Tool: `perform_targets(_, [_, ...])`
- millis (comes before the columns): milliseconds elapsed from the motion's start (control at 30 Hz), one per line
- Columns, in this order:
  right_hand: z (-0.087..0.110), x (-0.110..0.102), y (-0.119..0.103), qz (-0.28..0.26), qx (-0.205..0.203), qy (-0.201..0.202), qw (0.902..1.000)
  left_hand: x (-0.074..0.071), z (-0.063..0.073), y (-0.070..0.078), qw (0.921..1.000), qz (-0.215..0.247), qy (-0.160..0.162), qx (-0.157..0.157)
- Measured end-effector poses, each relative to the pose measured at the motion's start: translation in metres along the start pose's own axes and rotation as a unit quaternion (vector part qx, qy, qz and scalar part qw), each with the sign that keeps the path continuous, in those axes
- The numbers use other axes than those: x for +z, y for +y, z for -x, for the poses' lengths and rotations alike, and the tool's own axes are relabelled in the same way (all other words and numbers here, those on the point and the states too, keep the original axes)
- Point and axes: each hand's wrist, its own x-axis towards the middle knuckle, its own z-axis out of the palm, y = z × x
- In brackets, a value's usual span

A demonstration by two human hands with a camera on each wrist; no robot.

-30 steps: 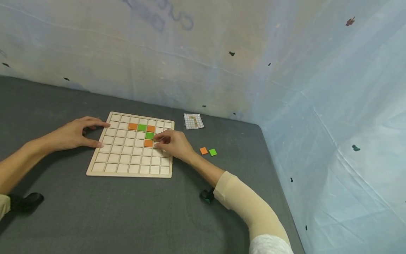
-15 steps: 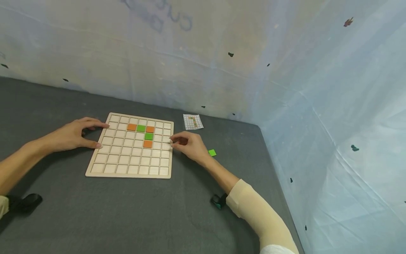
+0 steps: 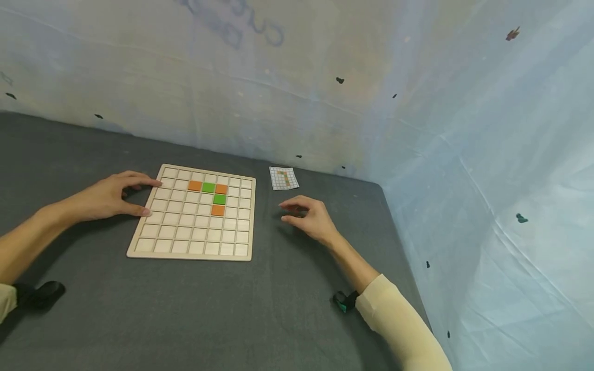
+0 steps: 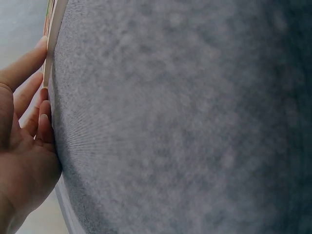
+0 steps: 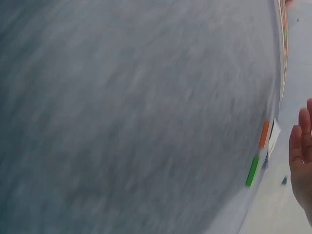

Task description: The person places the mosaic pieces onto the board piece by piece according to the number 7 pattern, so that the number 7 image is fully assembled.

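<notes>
A pale wooden grid board (image 3: 183,247) lies on the dark table in the head view. Set in its squares are green tiles (image 3: 220,199) and orange tiles (image 3: 195,186), in a row of three with two more running down from its right end. My left hand (image 3: 109,196) rests its thumb and forefinger, spread apart, on the board's left edge. To the right of the board, my right hand (image 3: 311,219) hovers with parted fingers and nothing between them. Below it, the right wrist view shows a loose orange tile (image 5: 264,134) and green tile (image 5: 252,171), hidden in the head view.
A small printed card (image 3: 284,178) with a coloured grid pattern lies behind the right hand, near the back sheet. Pale sheeting (image 3: 297,103) hangs along the back and right sides of the table (image 3: 195,319). Black straps circle both wrists.
My right hand has drawn back rightward from the board's tiles to above the loose ones, covering them in the head view. The left hand and board have stayed put.
</notes>
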Motion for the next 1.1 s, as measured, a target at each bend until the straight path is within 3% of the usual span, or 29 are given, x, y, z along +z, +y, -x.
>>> perform_targets(333, [0.019,-0.025,0.026,0.018,0.044,0.012,0.9988,-0.001,-0.001,0.002,1.0000,0.001,-0.005,-0.003])
perform_targets(633, [0.035,-0.042,0.008,0.012,0.068,0.011,0.9975,-0.001,0.000,0.002,1.0000,0.004,-0.002,0.000])
perform_targets(867, [0.044,-0.046,0.043,0.027,0.096,-0.010,0.9950,0.000,0.000,0.001,1.0000,0.007,-0.003,-0.001])
perform_targets(1100, [0.048,-0.051,0.058,0.044,0.110,-0.036,0.9924,0.000,-0.001,0.001,1.0000,-0.001,-0.001,-0.005])
